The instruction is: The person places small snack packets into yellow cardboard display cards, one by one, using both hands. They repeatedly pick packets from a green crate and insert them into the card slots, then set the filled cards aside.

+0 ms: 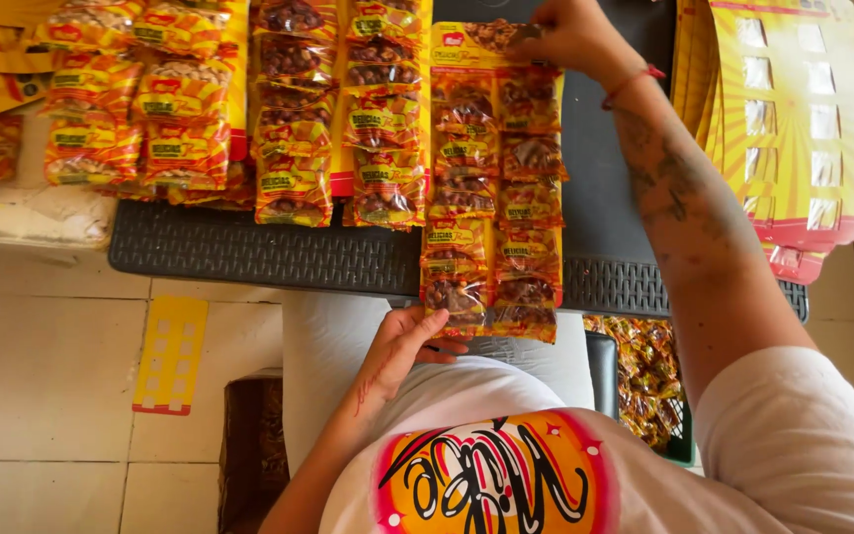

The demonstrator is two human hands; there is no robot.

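Bright, even daylight; sharp, soft shadows.

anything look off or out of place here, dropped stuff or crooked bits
One yellow punched card lies alone on the tiled floor beside the black table, apart from the stack of cards. The snack strip held by the left hand and right hand overhangs the table edge.

Right hand (570,35) fingertips beyond top edge

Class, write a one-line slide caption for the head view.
Left hand and right hand hold the ends of a yellow card of snack packets on a dark table.
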